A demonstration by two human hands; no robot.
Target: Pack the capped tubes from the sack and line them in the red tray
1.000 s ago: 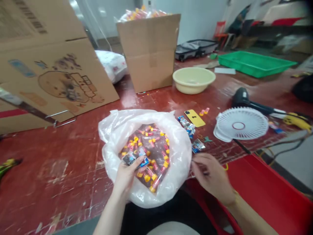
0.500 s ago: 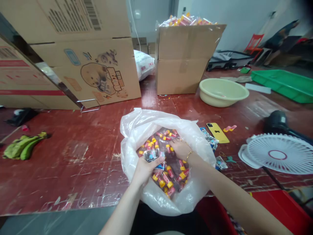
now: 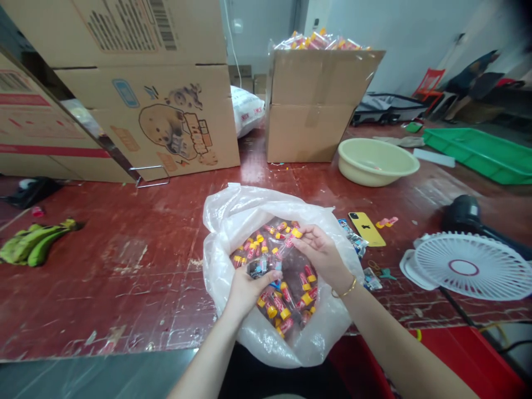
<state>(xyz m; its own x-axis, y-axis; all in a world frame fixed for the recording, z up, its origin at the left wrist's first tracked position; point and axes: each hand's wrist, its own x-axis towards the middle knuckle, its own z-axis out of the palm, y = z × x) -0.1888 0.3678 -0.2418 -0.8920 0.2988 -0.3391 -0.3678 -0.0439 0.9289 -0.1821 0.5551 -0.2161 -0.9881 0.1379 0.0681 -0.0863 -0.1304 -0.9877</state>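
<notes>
A clear plastic bag (image 3: 233, 216) lies open at the near edge of the red table, filled with several small red tubes with yellow caps (image 3: 286, 302). My left hand (image 3: 247, 288) is inside the bag, closed on a few small dark-and-blue packets (image 3: 260, 268). Over the bag's middle, my right hand (image 3: 322, 252) pinches one red tube with a yellow cap (image 3: 291, 237) in its clear wrapper, close to the left hand's packets.
A yellow phone (image 3: 366, 228) and loose packets (image 3: 357, 241) lie right of the bag, a white fan (image 3: 467, 266) beyond them. A cream basin (image 3: 376, 162), green tray (image 3: 477, 152), cardboard boxes (image 3: 316, 105) behind. Bananas (image 3: 35, 246) at left. Red crate (image 3: 457, 360) at lower right.
My right hand went from the table's right side into the bag, then lifted out one wrapped tube. The left hand stayed on its packets. The view swung left.
</notes>
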